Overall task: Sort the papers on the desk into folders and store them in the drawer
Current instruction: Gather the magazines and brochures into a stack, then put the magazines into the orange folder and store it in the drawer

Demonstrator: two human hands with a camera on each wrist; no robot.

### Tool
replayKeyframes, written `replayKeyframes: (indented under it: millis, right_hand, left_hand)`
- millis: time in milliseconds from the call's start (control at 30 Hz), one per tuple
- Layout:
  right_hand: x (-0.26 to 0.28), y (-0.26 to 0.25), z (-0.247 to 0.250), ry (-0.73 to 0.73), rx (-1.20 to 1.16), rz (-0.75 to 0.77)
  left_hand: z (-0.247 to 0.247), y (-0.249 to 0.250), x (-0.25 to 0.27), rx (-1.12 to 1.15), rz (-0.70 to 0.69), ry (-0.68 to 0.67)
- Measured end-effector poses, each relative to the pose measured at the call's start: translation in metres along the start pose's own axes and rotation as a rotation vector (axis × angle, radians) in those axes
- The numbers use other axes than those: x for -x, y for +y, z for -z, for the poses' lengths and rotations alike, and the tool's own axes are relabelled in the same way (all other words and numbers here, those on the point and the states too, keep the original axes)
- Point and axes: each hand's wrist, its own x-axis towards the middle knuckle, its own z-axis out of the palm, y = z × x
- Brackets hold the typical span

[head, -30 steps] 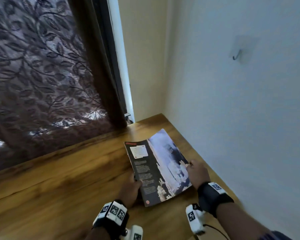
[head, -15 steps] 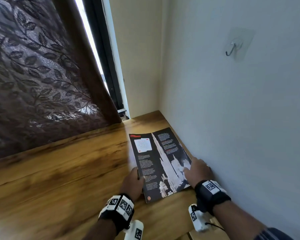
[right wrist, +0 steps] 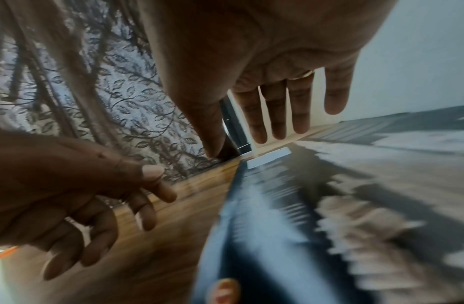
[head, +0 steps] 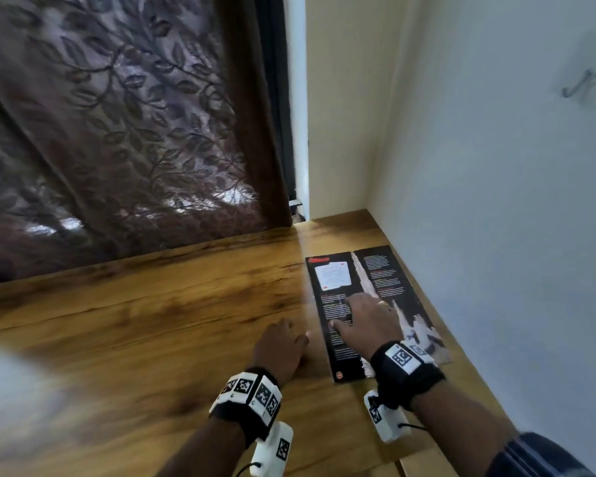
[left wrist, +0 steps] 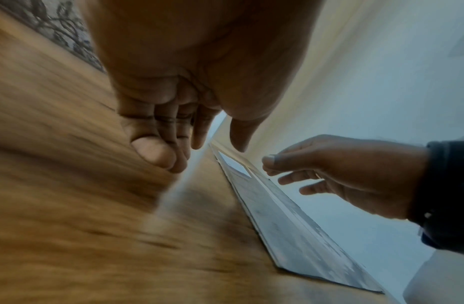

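Note:
A dark brochure [head: 386, 277] printed with a pale tower lies flat on the wooden desk [head: 152, 321], close along the right wall. My right hand [head: 355, 311] is spread over its middle with straight, parted fingers. In the left wrist view those fingers [left wrist: 290, 181] seem to hover just above the brochure [left wrist: 290, 218]. My left hand [head: 289, 330] sits just left of the brochure's edge, loosely curled and holding nothing. The right wrist view shows my right hand [right wrist: 246, 142] over the brochure [right wrist: 329, 195], with the left hand [right wrist: 121, 205] beside it.
A brown leaf-patterned curtain [head: 117, 132] hangs along the desk's far edge. The pale wall [head: 496, 201] on the right carries a stick-on hook [head: 580, 86]. A blurred white shape [head: 7, 390] lies at the desk's near left. Bare wood stretches left of my hands.
The brochure, held tilted by both hands, now lies flat nearer the wall. My left hand has let go and drawn left. My right hand has moved from the brochure's edge over its middle.

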Motion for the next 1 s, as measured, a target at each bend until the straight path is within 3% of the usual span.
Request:
replayKeyframes:
  millis: [367, 600, 1000]
  right_hand:
    - [0.016, -0.183, -0.046, -0.225, -0.033, 0.245]
    - [0.037, -0.306, -0.089, -0.262, -0.052, 0.389]
    - [0.068, -0.452, -0.156, -0.368, -0.1, 0.559]
  left_hand:
    - [0.097, -0.127, 0.055, -0.052, 0.114, 0.177]
    - [0.152, -0.233, 0.1, -0.013, 0.213, 0.283]
    - [0.209, -0.363, 0.161, -0.004, 0.377, 0.339]
